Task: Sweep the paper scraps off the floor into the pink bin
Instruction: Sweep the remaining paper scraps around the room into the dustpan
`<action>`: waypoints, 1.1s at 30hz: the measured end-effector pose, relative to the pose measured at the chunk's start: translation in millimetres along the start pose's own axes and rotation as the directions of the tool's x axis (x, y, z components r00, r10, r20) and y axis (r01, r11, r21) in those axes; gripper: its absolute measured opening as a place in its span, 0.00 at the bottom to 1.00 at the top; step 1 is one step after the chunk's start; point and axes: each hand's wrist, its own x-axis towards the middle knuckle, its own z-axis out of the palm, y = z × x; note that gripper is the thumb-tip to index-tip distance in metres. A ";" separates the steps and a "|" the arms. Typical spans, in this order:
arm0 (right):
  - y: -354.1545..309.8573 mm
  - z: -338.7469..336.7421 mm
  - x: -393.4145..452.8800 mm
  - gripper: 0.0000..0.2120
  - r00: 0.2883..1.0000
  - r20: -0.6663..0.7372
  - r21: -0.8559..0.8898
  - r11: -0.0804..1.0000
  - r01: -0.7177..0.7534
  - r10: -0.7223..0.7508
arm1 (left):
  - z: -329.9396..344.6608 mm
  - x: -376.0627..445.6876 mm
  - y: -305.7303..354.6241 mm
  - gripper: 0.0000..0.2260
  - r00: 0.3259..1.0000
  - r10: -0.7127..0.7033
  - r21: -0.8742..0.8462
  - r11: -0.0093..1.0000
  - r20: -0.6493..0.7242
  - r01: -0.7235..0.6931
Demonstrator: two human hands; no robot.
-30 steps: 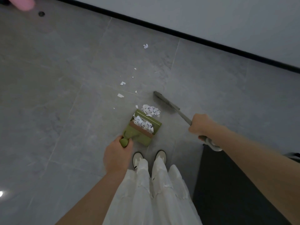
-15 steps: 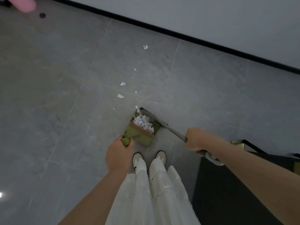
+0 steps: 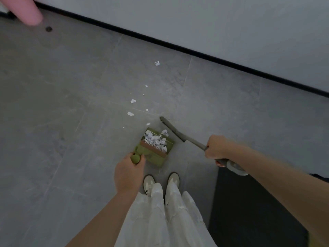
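Upper left corner of the frame: the pink bin (image 3: 26, 9), only its lower edge in view, standing on the grey floor (image 3: 53, 122) by the black skirting (image 3: 195, 52), well apart from where I am working. A small dark round spot (image 3: 48, 29) sits on the floor just below it.

Centre, upper half: loose paper scraps (image 3: 132, 101) in a thin trail running from near the wall down toward the dustpan; one curled piece (image 3: 157, 63) lies apart, closest to the skirting. None of these is collected yet.

Centre, lower half: my left hand (image 3: 129, 172), fingers wrapped round the rounded end of the handle of the green dustpan (image 3: 154, 148). The pan's far edge points toward the trail, I judge so that scraps can be drawn straight in. A heap of collected scraps (image 3: 155, 139) already lies inside it; a few sit at its far edge. My shoes (image 3: 148, 182) are just below the pan.

Right of centre: my right hand (image 3: 216, 147), closed round the shaft of the grey brush (image 3: 173, 128). The head is angled beside the pan's right corner; contact with the floor I cannot tell.

Lower right: a dark mat (image 3: 249, 211).

Judgement: task partly done. Next: reach past the trail and pull it in, then carry to the bin.
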 end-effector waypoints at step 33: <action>-180.7 -181.0 146.4 0.09 0.971 -0.237 0.301 0.952 0.045 0.029 | -65.9 210.9 99.5 0.14 0.933 -0.107 -0.144 0.988 -0.342 0.061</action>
